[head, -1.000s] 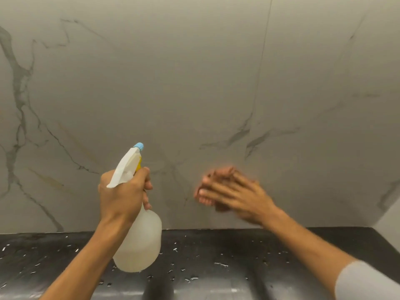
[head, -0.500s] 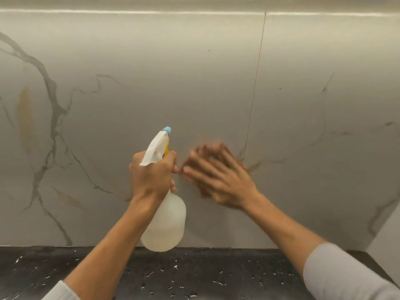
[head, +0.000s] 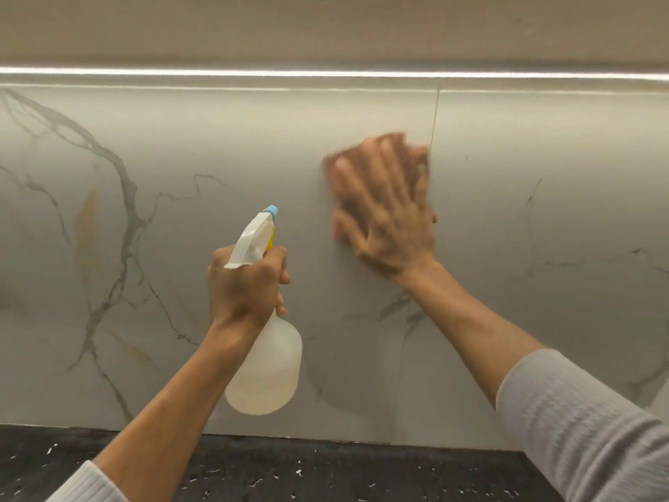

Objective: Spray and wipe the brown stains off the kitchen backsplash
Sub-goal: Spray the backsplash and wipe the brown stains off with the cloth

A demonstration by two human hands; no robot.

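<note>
- Backsplash (head: 217, 146) is pale grey marble-look tile with dark veins, running up from the speckled black counter (head: 325, 472) to a light strip (head: 325, 72).
- One brown stain (head: 86, 226) sits far left, a tall smeary streak beside a thick vein.
- Right hand (head: 389, 211) is pressed flat, fingers spread, on a brownish cloth (head: 421, 172) against the tile. It's blurry.
- Left hand (head: 246, 284) is wrapped tight round the neck of a white spray bottle (head: 268, 367), blue nozzle aimed at the wall.
</note>
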